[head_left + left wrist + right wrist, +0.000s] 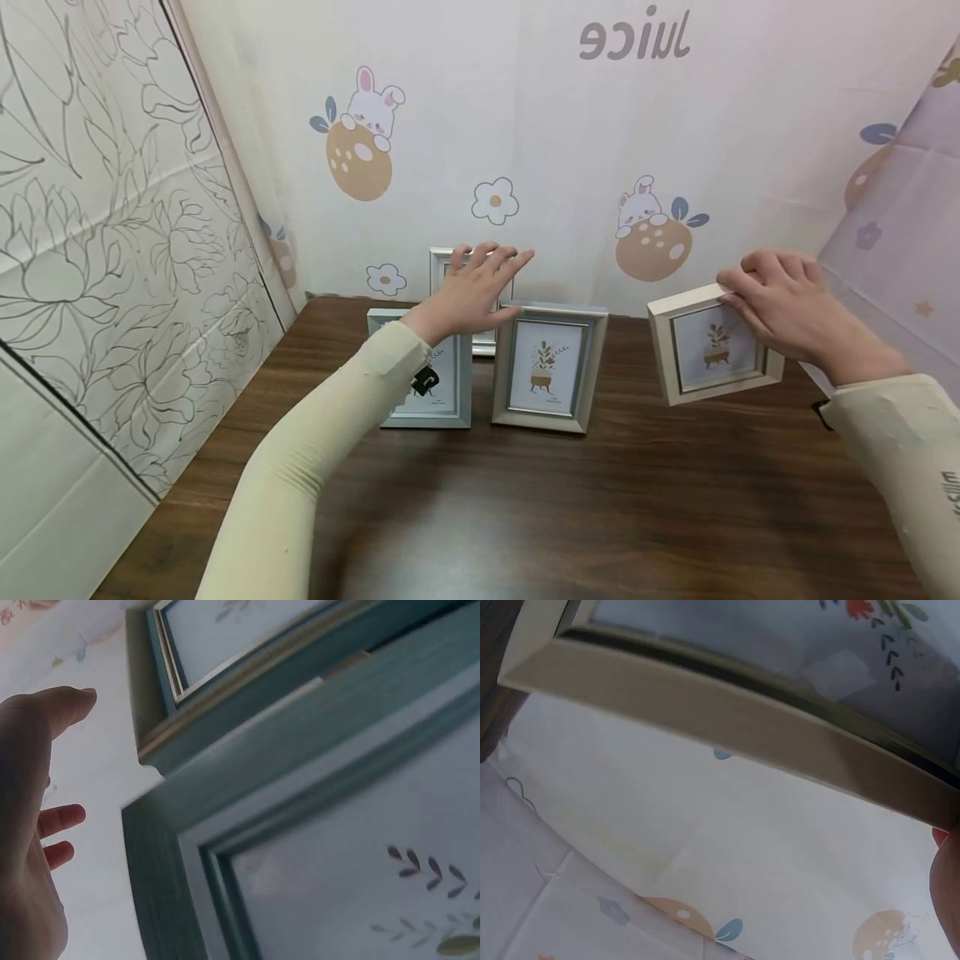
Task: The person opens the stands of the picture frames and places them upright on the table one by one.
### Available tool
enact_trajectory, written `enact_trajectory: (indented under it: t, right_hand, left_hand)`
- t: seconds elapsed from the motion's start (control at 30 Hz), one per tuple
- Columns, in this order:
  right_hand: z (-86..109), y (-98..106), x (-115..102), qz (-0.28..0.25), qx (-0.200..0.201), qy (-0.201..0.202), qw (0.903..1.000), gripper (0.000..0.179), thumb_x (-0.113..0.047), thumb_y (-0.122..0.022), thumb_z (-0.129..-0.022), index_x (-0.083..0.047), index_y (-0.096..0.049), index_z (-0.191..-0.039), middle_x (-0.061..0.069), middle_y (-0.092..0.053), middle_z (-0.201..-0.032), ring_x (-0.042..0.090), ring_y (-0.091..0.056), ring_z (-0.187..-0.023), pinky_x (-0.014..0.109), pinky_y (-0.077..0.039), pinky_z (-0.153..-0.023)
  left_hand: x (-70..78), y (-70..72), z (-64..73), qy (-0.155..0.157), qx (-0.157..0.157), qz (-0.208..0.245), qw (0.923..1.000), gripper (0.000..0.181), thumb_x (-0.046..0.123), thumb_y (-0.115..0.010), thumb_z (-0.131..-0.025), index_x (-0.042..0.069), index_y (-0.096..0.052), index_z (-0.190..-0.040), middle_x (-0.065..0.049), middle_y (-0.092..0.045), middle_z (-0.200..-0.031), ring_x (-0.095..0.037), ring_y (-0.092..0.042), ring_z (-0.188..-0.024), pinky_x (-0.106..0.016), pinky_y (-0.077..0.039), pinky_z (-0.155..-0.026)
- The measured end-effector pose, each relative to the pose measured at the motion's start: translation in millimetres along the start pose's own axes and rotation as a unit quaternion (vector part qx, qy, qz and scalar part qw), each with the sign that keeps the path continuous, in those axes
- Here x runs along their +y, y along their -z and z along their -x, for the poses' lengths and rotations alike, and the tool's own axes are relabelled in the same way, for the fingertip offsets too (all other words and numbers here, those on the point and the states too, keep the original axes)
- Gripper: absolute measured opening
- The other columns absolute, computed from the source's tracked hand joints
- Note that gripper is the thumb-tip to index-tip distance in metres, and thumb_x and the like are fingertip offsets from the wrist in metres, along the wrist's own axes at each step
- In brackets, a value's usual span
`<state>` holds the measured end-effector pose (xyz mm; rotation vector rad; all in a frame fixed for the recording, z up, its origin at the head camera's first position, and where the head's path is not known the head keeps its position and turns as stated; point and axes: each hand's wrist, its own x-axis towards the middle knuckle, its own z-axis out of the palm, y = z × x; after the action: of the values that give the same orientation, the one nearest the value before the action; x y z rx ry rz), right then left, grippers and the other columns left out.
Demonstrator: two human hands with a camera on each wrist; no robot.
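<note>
My right hand [787, 308] grips the top edge of a cream picture frame [712, 346], thumb in front. The frame is tilted, and its print shows a potted plant. In the right wrist view, one cream edge [705, 712] crosses the picture, with part of a finger at the far right. My left hand [472, 292] reaches over the other frames with its fingers spread, holding nothing. Below it stands a pale blue-green picture frame [463, 383], partly hidden by the sleeve. Beside that stands a champagne-grey picture frame [543, 367]. A silver-white picture frame [439, 271] is behind them, mostly covered.
All this is on a dark brown wooden table [525, 517]. A pale curtain [555, 108] with printed rabbits and flowers hangs behind. A white panel with line-drawn flowers [97, 208] closes off the left side.
</note>
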<state>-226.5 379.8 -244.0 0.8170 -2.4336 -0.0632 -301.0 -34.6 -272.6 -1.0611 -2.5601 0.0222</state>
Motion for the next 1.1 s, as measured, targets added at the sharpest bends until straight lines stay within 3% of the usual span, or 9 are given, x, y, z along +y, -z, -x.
enact_trajectory:
  t: [0.23,0.47,0.73,1.0,1.1]
  right_hand:
    - [-5.3,5,-2,-0.030,0.020,0.019,0.9992,0.043,-0.044,-0.028,-0.108,-0.009,-0.054,-0.110,0.026,-0.041,-0.106,0.055,-0.034,-0.098,0.066,-0.016,-0.085]
    - [-10.6,7,-3,-0.039,0.085,0.042,0.9948,0.057,-0.060,-0.028,-0.100,-0.012,-0.057,-0.103,0.026,-0.043,-0.099,0.057,-0.034,-0.093,0.071,-0.017,-0.078]
    - [-15.3,6,-5,-0.059,0.159,0.103,0.9801,0.051,-0.051,-0.039,-0.103,-0.006,-0.063,-0.097,0.028,-0.044,-0.094,0.058,-0.034,-0.086,0.072,-0.016,-0.073]
    - [-21.9,7,-17,-0.068,0.207,0.112,0.9696,0.046,-0.050,-0.044,-0.103,-0.008,-0.061,-0.098,0.028,-0.043,-0.092,0.053,-0.032,-0.084,0.064,-0.015,-0.077]
    - [-24.4,7,-25,-0.084,0.228,0.106,0.9642,0.046,-0.049,-0.047,-0.102,-0.006,-0.062,-0.097,0.029,-0.042,-0.093,0.051,-0.030,-0.087,0.053,-0.016,-0.085]
  left_hand:
    - [-8.6,-0.5,-0.4,0.015,0.008,-0.003,0.9999,0.082,0.056,-0.052,-0.097,0.019,-0.016,-0.160,-0.005,-0.033,-0.152,-0.025,-0.021,-0.138,-0.052,-0.013,-0.107]
    - [-11.3,1.8,1.3,0.015,0.011,0.002,0.9998,0.083,0.054,-0.055,-0.096,0.018,-0.016,-0.160,-0.005,-0.032,-0.152,-0.026,-0.019,-0.138,-0.053,-0.012,-0.106]
    - [-9.6,1.9,1.9,0.009,0.011,-0.006,0.9999,0.084,0.055,-0.055,-0.096,0.018,-0.016,-0.160,-0.005,-0.033,-0.151,-0.025,-0.018,-0.138,-0.052,-0.012,-0.106]
    - [-9.8,-0.3,1.5,0.005,0.020,0.001,0.9998,0.085,0.054,-0.056,-0.095,0.019,-0.016,-0.160,-0.004,-0.034,-0.150,-0.024,-0.018,-0.137,-0.052,-0.011,-0.106]
    - [-10.3,1.1,1.6,0.006,0.023,-0.002,0.9997,0.086,0.055,-0.057,-0.094,0.018,-0.017,-0.160,-0.004,-0.034,-0.150,-0.024,-0.018,-0.137,-0.052,-0.011,-0.104]
